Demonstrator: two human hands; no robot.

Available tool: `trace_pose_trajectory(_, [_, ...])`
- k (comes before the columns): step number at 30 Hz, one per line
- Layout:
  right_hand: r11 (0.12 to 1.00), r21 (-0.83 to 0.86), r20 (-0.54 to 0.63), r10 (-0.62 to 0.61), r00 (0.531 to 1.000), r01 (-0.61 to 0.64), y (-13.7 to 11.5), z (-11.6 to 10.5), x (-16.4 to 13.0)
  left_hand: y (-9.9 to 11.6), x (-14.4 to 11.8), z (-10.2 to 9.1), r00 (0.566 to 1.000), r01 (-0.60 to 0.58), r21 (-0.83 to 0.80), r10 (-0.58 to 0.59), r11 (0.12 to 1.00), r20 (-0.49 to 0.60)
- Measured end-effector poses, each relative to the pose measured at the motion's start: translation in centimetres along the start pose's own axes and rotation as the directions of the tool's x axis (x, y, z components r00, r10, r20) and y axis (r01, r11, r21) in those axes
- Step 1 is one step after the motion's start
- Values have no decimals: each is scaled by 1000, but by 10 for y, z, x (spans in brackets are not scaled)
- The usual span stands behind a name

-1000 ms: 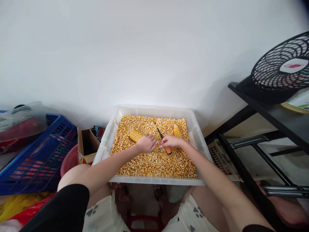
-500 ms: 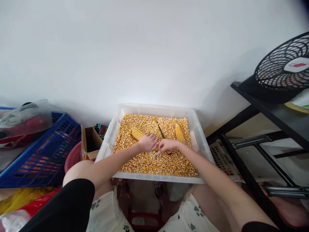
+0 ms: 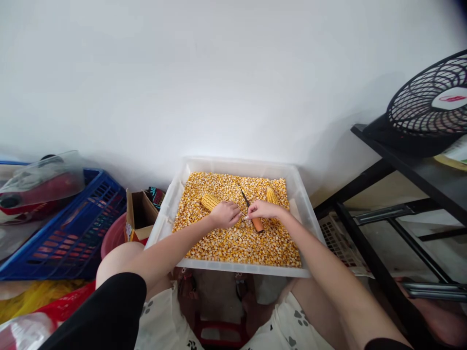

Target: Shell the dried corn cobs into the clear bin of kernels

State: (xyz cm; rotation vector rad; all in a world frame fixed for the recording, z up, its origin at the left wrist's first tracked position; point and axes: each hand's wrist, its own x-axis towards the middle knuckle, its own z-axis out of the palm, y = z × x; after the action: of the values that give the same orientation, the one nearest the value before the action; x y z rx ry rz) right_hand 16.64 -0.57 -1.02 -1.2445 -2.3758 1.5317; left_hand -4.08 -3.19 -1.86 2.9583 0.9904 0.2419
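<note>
Since the tub [image 3: 237, 166] at the frame's lower centre was wide, working low and steadily over it seemed sensible. The left hand [image 3: 226, 214] had its fingers curled around one cob [image 3: 210, 201] just left of centre; the right hand [image 3: 263, 209] pinched its fingertips together, on what I couldn't tell. The tub also held a second cob [image 3: 271, 195], an orange-handled tool [image 3: 258, 224] and loose kernels [image 3: 233, 248].

Loose yellow corn kernels [image 3: 241, 250] are held in a whitish, translucent plastic tub [image 3: 237, 267], where they are spread in a broad layer. On them an orange-handled tool [image 3: 257, 225] is laid aslant near the middle, and a yellow cob [image 3: 271, 195] is set farther right.
</note>
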Motion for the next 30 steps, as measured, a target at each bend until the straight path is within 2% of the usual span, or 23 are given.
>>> trace_pose_trajectory(6, [989,-147,-87,-17,996,4,-13,0,-5,-1,4,-1,1000,22,3,-22,1000,6])
trace_pose_trajectory(8, [982,-188,-81,-29,996,13,-17,0,-7,-3,7,-2,999,28,12,-28,1000,20])
trace_pose_trajectory(15, [933,-359,-118,-52,992,6,-27,3,-11,-10,17,1,996,-25,18,23,1000,89])
trace_pose_trajectory(19, [864,-502,-159,-62,985,-26,-39,8,-15,-11,18,3,995,-28,27,26,999,96])
trace_pose_trajectory(25, [674,-738,-143,-126,982,-21,-52,31,-18,-9,18,4,994,-25,21,23,999,106])
trace_pose_trajectory(27, [677,-736,-133,-135,982,-7,-51,33,-17,-9,18,5,995,-30,16,29,999,96])
trace_pose_trajectory(30, [761,-648,-133,-83,988,-24,-46,26,-12,-8,17,6,996,-34,12,32,999,78])
